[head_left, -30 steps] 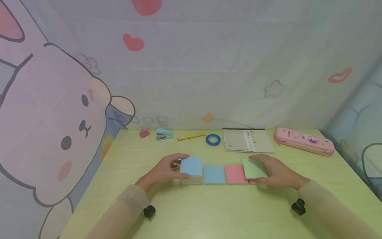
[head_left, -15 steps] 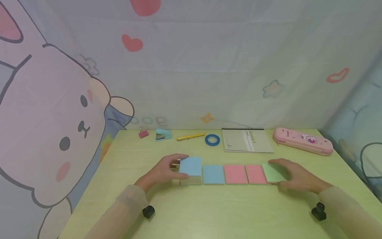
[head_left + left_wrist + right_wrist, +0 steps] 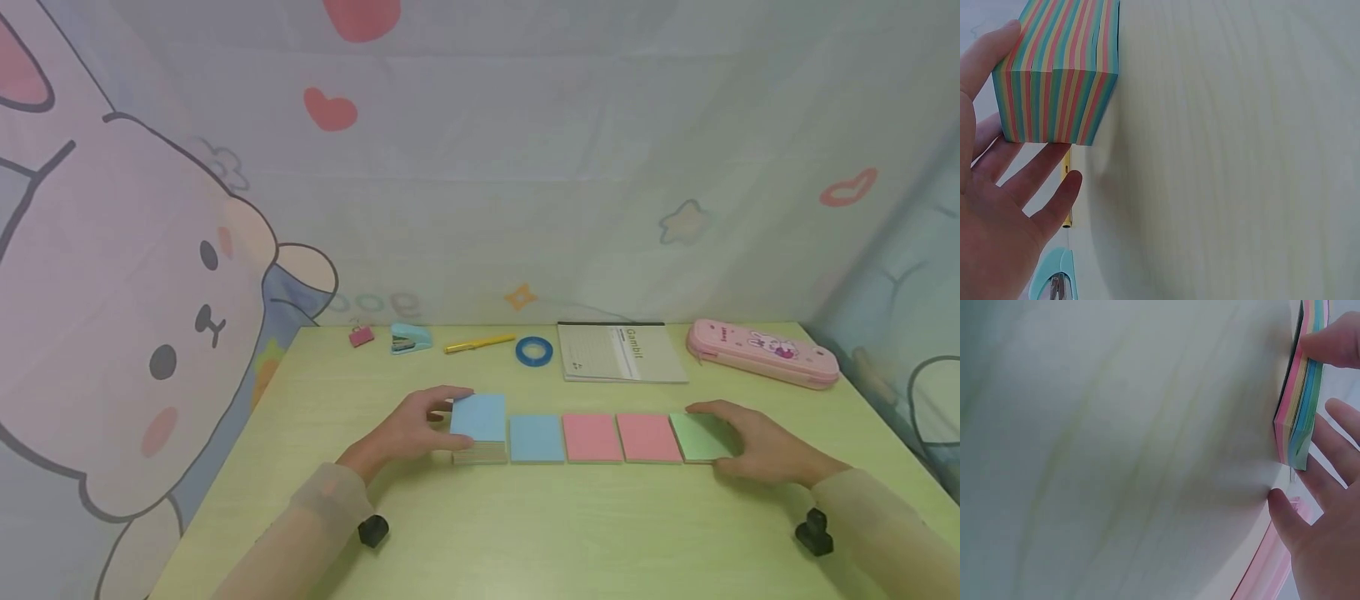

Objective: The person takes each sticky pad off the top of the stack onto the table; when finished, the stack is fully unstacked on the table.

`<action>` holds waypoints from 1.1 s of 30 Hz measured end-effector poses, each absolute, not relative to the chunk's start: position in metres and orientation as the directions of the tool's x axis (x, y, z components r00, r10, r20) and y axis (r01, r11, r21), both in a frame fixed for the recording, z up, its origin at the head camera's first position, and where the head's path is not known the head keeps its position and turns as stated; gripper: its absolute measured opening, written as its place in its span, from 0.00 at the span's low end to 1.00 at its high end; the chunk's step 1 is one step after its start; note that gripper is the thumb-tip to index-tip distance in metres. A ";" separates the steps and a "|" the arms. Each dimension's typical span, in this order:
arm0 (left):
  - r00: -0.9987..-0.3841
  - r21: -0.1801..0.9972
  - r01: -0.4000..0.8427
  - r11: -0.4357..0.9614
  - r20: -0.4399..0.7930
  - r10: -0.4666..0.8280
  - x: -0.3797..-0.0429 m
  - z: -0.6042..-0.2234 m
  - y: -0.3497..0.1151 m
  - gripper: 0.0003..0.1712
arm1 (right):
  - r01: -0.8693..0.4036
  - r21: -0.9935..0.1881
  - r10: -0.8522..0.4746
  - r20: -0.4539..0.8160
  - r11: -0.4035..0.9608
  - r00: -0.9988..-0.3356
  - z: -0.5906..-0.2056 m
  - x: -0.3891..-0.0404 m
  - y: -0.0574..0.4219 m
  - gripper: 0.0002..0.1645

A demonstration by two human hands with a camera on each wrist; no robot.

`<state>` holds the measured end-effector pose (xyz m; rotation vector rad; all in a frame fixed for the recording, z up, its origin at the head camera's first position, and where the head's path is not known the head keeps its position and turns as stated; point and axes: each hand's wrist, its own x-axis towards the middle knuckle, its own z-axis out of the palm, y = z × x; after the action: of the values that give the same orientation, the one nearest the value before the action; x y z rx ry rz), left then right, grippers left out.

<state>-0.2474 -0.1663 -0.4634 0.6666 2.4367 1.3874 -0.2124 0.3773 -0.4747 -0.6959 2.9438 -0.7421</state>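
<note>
My left hand (image 3: 408,427) grips a tall stack of sticky notes (image 3: 480,418), blue on top, between thumb and fingers. In the left wrist view the striped sides of the stack (image 3: 1054,75) show many coloured layers. At the right end of the row, my right hand (image 3: 761,446) holds a thin green-topped sticky note pad (image 3: 701,437) by its near and far edges. The right wrist view shows the thumb on one edge of this multicoloured pad (image 3: 1300,394). Between the hands lie a blue pad (image 3: 537,439) and two pink pads, a left one (image 3: 592,438) and a right one (image 3: 648,438).
Along the table's back edge lie a pink binder clip (image 3: 361,336), a light blue stapler (image 3: 410,338), a yellow pen (image 3: 480,343), a roll of blue tape (image 3: 534,351), a notebook (image 3: 622,353) and a pink pencil case (image 3: 763,355). A patterned curtain (image 3: 480,167) hangs behind.
My right hand has carried the green-topped pad rightward from over the right pink pad and lowered it beside that pad. My left hand has kept its grip on the stack.
</note>
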 end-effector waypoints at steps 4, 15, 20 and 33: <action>-0.858 0.863 0.263 0.431 0.005 0.514 -0.247 -0.462 -0.167 0.41 | -0.425 -0.442 -0.437 0.082 0.790 -0.896 -0.475 -0.214 0.378 0.51; -0.863 0.866 0.257 0.429 0.005 0.506 -0.246 -0.459 -0.167 0.42 | -0.440 -0.438 -0.460 0.068 0.784 -0.885 -0.471 -0.219 0.377 0.54; -0.864 0.866 0.258 0.429 0.008 0.503 -0.246 -0.461 -0.167 0.42 | -0.459 -0.472 -0.466 0.112 0.752 -0.878 -0.462 -0.224 0.357 0.49; -0.861 0.867 0.269 0.421 0.020 0.509 -0.243 -0.462 -0.166 0.43 | -0.592 -0.536 -0.599 0.188 0.602 -0.778 -0.444 -0.235 0.198 0.50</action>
<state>-0.2434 -0.1661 -0.4622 0.6798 2.4308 1.4146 -0.2354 0.1984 -0.4443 -1.0416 2.8013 -0.9310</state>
